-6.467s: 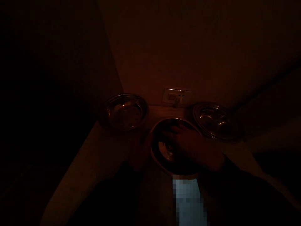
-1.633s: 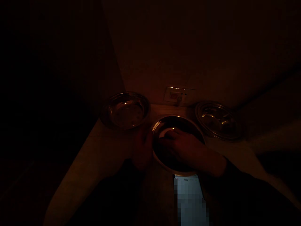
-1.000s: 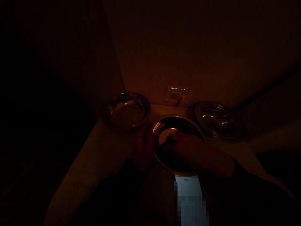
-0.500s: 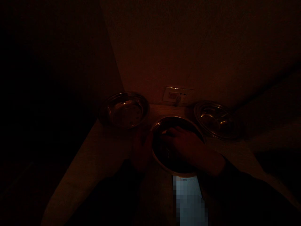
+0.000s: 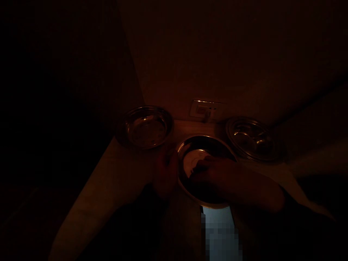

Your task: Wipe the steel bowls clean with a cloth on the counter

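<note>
The light is very dim. In the middle of the table stands a round metal bowl [image 5: 201,139], its pale bottom partly showing. My right hand [image 5: 214,174] reaches in over its right side, fingers curled and pointing down; dark material lies beneath them, and anything between the fingertips is hidden. At the bowl's left rim my left hand [image 5: 165,174] is curled, thumb side against the rim, seeming to hold it. A shallow metal dish [image 5: 148,136] sits behind on the left. To the right is a compartmented metal plate [image 5: 251,139].
Behind the bowl a wall socket [image 5: 208,109] is set low in the wall, with something plugged in. A lit phone-like screen [image 5: 221,232] lies in front of the bowl. The wooden table's left edge [image 5: 81,195] slants towards me.
My right hand has drawn back to the right and towards me inside the bowl, uncovering more of its pale bottom. My left hand has hardly moved.
</note>
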The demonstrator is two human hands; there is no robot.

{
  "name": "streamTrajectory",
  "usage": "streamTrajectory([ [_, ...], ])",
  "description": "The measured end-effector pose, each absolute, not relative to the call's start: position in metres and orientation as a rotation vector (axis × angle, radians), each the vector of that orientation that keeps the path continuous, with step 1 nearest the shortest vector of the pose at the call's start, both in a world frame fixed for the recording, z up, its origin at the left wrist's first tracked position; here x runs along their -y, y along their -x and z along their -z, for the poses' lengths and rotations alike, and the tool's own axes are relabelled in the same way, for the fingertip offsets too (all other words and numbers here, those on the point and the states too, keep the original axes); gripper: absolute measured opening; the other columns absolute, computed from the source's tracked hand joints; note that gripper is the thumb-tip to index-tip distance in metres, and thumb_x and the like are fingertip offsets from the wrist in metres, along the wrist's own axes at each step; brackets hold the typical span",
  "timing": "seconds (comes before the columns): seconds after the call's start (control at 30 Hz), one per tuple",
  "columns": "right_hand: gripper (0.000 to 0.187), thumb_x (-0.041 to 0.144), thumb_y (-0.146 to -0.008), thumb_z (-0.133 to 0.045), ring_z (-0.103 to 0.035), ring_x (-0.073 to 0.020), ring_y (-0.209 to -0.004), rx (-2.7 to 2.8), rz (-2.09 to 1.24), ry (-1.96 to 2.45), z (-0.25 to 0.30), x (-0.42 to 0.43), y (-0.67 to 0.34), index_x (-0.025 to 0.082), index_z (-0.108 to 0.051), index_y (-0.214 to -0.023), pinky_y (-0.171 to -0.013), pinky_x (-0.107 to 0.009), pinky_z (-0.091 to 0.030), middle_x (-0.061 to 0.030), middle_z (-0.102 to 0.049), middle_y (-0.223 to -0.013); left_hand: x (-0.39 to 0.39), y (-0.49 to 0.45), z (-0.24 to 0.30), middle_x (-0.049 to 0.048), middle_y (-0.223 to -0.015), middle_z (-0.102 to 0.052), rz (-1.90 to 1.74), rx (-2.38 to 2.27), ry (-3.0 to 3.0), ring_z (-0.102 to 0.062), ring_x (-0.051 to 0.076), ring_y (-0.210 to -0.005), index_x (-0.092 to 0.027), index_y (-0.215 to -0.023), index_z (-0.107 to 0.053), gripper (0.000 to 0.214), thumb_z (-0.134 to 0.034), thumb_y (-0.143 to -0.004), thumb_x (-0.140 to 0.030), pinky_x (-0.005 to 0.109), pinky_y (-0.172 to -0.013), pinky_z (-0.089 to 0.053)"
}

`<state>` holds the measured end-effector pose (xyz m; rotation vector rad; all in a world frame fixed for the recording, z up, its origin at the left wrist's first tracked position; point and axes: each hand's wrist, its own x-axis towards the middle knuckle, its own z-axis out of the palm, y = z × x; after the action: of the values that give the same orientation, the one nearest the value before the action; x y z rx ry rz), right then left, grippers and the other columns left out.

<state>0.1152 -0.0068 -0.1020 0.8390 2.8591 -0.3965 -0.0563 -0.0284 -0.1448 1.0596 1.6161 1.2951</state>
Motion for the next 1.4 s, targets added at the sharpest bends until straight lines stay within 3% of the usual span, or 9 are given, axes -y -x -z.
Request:
streamTrajectory([
  [0.1, 0.035, 0.012, -0.083, -0.054, -0.056, -0.0200, -0.094, -2.857, 0.364, -0.925, 0.107, 0.006, -0.108, 0.033, -0.063, -0.109, -0.073, -0.032, -0.046, -0.0029, -0.061, -0.102, 0.028, 0.056, 0.146, 0.0079, -0.123, -0.062, -1.259, -1.625, -1.069, -0.057, 0.020, -0.113, -0.015, -0.116, -0.061, 0.036, -0.046, -0.087, -0.028, 0.032, -0.095, -0.045],
  [0.23, 0.036, 0.015, -0.086, -0.049, -0.054, -0.0244, -0.099, -2.875, 0.180, -1.093, 0.114, 0.005, -0.098, 0.026, -0.058, -0.119, -0.070, -0.033, -0.047, -0.0092, -0.058, -0.108, 0.028, 0.056, 0.147, 0.0076, -0.121, -0.063, -1.252, -1.630, -1.099, -0.058, 0.020, -0.111, -0.015, -0.116, -0.061, 0.036, -0.044, -0.087, -0.028, 0.033, -0.095, -0.044],
  [0.5, 0.030, 0.014, -0.084, -0.055, -0.055, -0.0189, -0.092, -2.872, 0.448, -0.850, 0.104, 0.004, -0.112, 0.034, -0.065, -0.105, -0.073, -0.031, -0.044, -0.0023, -0.060, -0.102, 0.029, 0.054, 0.144, 0.0061, -0.116, -0.066, -1.291, -1.633, -1.115, -0.060, 0.020, -0.107, -0.016, -0.111, -0.063, 0.033, -0.042, -0.088, -0.027, 0.032, -0.093, -0.045],
  [0.73, 0.033, 0.018, -0.087, -0.050, -0.053, -0.0222, -0.094, -2.906, 0.186, -1.050, 0.118, 0.007, -0.099, 0.027, -0.058, -0.118, -0.068, -0.031, -0.044, -0.0068, -0.058, -0.101, 0.027, 0.059, 0.144, 0.0068, -0.109, -0.068, -1.269, -1.630, -1.078, -0.062, 0.020, -0.100, -0.015, -0.107, -0.062, 0.031, -0.046, -0.083, -0.027, 0.032, -0.086, -0.048],
  [0.9, 0.030, 0.018, -0.087, -0.051, -0.054, -0.0212, -0.090, -2.925, 0.205, -0.919, 0.113, 0.010, -0.103, 0.030, -0.060, -0.113, -0.065, -0.030, -0.043, -0.0048, -0.059, -0.099, 0.025, 0.059, 0.142, 0.0050, -0.089, -0.072, -1.255, -1.682, -0.996, -0.065, 0.019, -0.082, -0.015, -0.095, -0.063, 0.023, -0.050, -0.079, -0.025, 0.028, -0.071, -0.051],
  [1.0, 0.029, 0.018, -0.086, -0.052, -0.055, -0.0203, -0.087, -2.907, 0.300, -0.885, 0.109, 0.010, -0.104, 0.032, -0.061, -0.110, -0.066, -0.031, -0.044, -0.0028, -0.060, -0.096, 0.026, 0.058, 0.143, 0.0066, -0.098, -0.071, -1.254, -1.648, -1.003, -0.065, 0.019, -0.089, -0.014, -0.101, -0.063, 0.029, -0.049, -0.082, -0.031, 0.029, -0.076, -0.050],
  [1.13, 0.028, 0.017, -0.086, -0.051, -0.056, -0.0216, -0.094, -2.899, 0.317, -0.965, 0.112, 0.008, -0.100, 0.026, -0.061, -0.111, -0.072, -0.032, -0.047, -0.0048, -0.061, -0.104, 0.027, 0.058, 0.145, 0.0051, -0.107, -0.070, -1.224, -1.540, -1.092, -0.064, 0.019, -0.096, -0.016, -0.105, -0.066, 0.033, -0.045, -0.087, -0.034, 0.030, -0.082, -0.049],
  [1.23, 0.030, 0.017, -0.086, -0.050, -0.057, -0.0229, -0.098, -2.838, 0.217, -1.105, 0.114, 0.001, -0.100, 0.024, -0.059, -0.114, -0.074, -0.032, -0.047, -0.0081, -0.060, -0.113, 0.028, 0.059, 0.146, 0.0046, -0.105, -0.070, -1.212, -1.512, -1.118, -0.064, 0.020, -0.096, -0.017, -0.106, -0.067, 0.034, -0.044, -0.088, -0.034, 0.030, -0.082, -0.049],
  [1.4, 0.032, 0.018, -0.088, -0.048, -0.060, -0.0224, -0.095, -2.658, 0.008, -1.388, 0.109, -0.009, -0.107, 0.019, -0.055, -0.119, -0.078, -0.032, -0.046, -0.0123, -0.062, -0.110, 0.029, 0.057, 0.145, 0.0062, -0.109, -0.069, -1.202, -1.543, -1.122, -0.063, 0.020, -0.099, -0.015, -0.109, -0.065, 0.035, -0.044, -0.088, -0.032, 0.031, -0.086, -0.048],
])
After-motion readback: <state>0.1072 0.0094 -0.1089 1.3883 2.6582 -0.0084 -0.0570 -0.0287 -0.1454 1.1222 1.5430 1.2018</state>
